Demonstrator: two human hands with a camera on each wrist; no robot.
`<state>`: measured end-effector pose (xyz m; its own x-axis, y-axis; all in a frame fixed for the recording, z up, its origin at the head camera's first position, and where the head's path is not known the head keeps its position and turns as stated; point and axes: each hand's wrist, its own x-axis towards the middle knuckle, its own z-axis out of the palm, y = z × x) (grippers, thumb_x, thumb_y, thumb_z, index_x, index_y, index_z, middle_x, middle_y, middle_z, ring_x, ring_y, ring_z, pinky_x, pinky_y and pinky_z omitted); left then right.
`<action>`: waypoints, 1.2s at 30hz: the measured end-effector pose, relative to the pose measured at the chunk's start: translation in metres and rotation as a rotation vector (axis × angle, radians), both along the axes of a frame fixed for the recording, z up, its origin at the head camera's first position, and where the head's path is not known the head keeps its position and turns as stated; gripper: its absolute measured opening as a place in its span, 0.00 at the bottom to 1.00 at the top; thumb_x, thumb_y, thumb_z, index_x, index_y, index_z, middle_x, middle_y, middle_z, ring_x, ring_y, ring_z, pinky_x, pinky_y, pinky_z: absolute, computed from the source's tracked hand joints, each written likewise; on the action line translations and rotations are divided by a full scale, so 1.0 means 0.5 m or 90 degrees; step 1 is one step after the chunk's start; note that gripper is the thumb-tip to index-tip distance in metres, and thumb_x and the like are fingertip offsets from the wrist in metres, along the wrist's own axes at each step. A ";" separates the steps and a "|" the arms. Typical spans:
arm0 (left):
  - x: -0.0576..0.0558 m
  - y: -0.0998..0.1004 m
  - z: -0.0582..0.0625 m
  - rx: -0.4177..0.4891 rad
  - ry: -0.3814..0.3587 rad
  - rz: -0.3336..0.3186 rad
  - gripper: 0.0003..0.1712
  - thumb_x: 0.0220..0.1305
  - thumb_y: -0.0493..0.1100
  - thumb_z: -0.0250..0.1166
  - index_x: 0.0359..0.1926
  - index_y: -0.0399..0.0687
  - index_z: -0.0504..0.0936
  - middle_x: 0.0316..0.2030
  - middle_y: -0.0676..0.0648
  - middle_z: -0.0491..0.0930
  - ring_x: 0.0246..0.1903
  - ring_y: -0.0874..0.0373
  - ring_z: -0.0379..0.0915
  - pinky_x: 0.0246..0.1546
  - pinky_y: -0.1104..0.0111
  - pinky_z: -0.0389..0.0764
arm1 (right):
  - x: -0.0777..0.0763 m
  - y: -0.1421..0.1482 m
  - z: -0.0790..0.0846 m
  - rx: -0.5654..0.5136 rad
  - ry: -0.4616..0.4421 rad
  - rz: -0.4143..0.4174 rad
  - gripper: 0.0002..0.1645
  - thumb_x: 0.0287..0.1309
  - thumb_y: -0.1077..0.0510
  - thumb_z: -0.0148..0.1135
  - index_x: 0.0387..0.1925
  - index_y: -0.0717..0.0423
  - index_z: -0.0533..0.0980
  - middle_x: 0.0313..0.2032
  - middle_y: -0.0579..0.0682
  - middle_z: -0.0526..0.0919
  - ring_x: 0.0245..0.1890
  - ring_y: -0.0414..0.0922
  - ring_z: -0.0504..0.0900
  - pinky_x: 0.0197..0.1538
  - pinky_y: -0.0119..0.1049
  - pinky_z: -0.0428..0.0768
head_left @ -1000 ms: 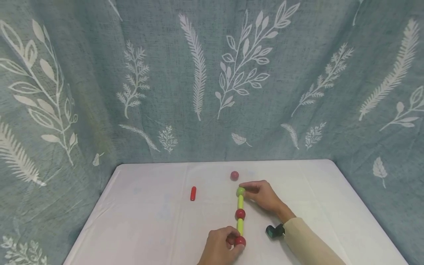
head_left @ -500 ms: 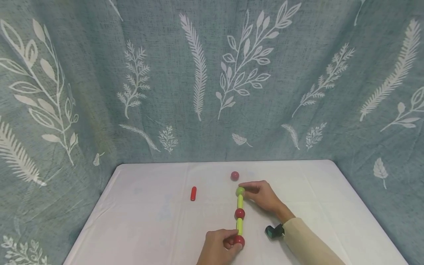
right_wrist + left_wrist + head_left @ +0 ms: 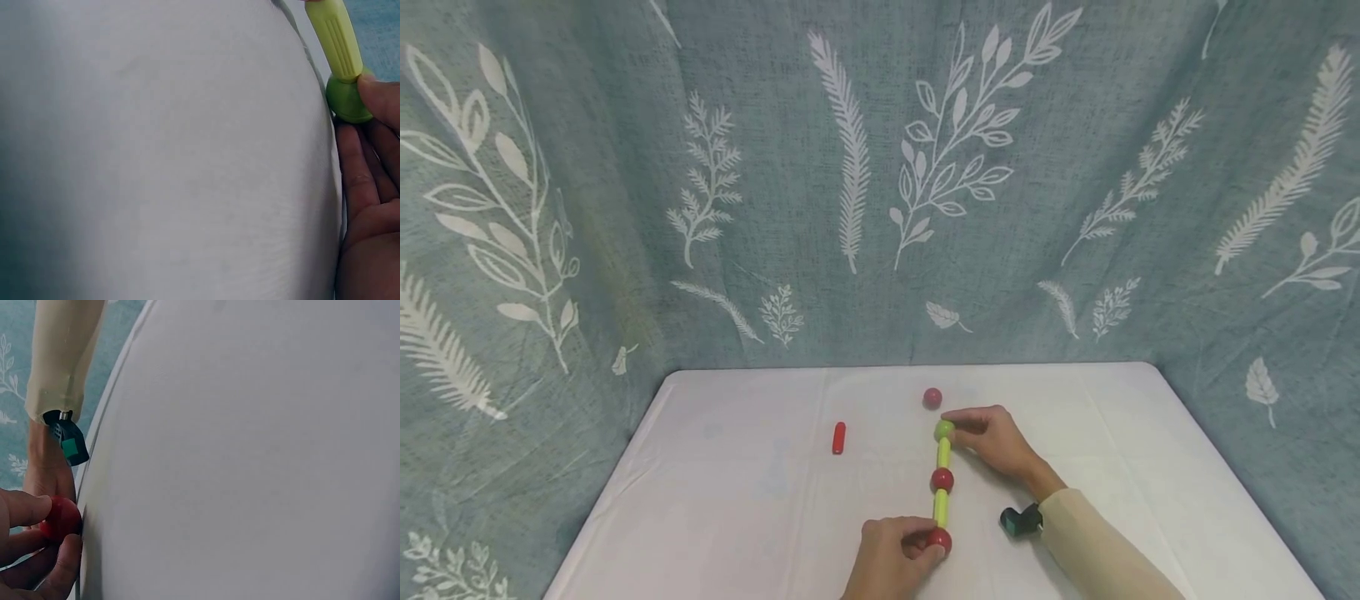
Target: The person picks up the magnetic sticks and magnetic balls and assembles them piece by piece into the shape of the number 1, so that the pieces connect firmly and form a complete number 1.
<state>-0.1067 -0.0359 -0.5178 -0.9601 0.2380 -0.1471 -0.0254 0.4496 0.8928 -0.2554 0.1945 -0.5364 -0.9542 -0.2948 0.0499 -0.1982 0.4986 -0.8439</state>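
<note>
A straight chain of balls and rods runs front to back on the table in the head view. My left hand (image 3: 891,552) pinches the red ball (image 3: 940,542) at its near end, seen also between thumb and fingers in the left wrist view. From there a yellow-green rod (image 3: 941,507) leads to a middle red ball (image 3: 942,480), then a second yellow-green rod (image 3: 943,452) joins the green ball (image 3: 944,429) at the far end. My right hand (image 3: 996,437) pinches that green ball between thumb and fingers. In the right wrist view the ridged rod (image 3: 335,40) meets the green ball (image 3: 347,100).
A loose red ball (image 3: 932,398) lies just beyond the chain's far end. To the left lies a short red rod (image 3: 838,437). The white-covered table (image 3: 730,483) ends at a patterned curtain (image 3: 880,183). A dark wrist device (image 3: 1021,522) sits under the right sleeve (image 3: 1101,542).
Both hands and the chain have shifted very slightly away from the camera, and the near end a touch to the left. The loose red ball and red rod stay where they were.
</note>
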 end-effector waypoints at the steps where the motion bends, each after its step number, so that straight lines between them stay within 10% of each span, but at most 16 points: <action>1: -0.001 0.001 0.000 0.002 0.003 0.001 0.15 0.63 0.38 0.81 0.50 0.42 0.93 0.30 0.58 0.88 0.31 0.64 0.78 0.37 0.74 0.84 | -0.001 -0.001 0.001 -0.001 -0.002 -0.002 0.17 0.70 0.56 0.75 0.58 0.46 0.89 0.59 0.47 0.92 0.68 0.54 0.85 0.72 0.57 0.80; 12: -0.013 -0.022 0.019 -0.004 -0.001 0.047 0.17 0.63 0.44 0.82 0.51 0.48 0.93 0.32 0.57 0.86 0.32 0.62 0.79 0.35 0.73 0.83 | -0.006 0.001 0.000 0.014 -0.010 -0.014 0.18 0.71 0.56 0.74 0.60 0.46 0.88 0.59 0.47 0.92 0.69 0.54 0.85 0.73 0.58 0.79; 24: -0.142 -0.179 0.061 -0.029 0.173 0.203 0.19 0.65 0.38 0.80 0.55 0.35 0.90 0.47 0.38 0.93 0.44 0.50 0.92 0.48 0.61 0.92 | -0.013 0.006 -0.003 -0.001 -0.011 0.004 0.18 0.71 0.56 0.73 0.60 0.48 0.88 0.60 0.48 0.91 0.69 0.56 0.84 0.73 0.58 0.79; 36: -0.218 -0.211 0.064 -0.169 0.133 0.230 0.25 0.64 0.42 0.79 0.55 0.26 0.88 0.45 0.32 0.92 0.47 0.38 0.89 0.44 0.50 0.90 | -0.012 0.005 -0.008 -0.004 -0.017 0.000 0.18 0.71 0.56 0.73 0.60 0.47 0.88 0.61 0.48 0.91 0.70 0.56 0.83 0.74 0.60 0.77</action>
<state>-0.2158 -0.1414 -0.4860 -0.9897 -0.1357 0.0467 -0.0548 0.6581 0.7510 -0.2612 0.1970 -0.5403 -0.9552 -0.2947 0.0264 -0.1759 0.4938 -0.8516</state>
